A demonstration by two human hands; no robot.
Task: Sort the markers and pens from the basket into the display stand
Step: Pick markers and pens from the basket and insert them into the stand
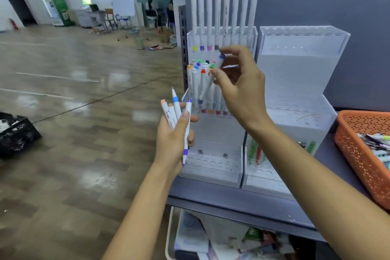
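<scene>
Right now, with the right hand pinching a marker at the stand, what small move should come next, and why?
Probably ease the tilted marker down and release it: the right hand pinches it with its lower end seemingly already among the standing markers in the middle tier of the display stand, and the left hand grips spare markers to place.

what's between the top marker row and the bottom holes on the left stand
Head view: packed markers in the middle tier, with the right hand pinching a marker before them.
</scene>
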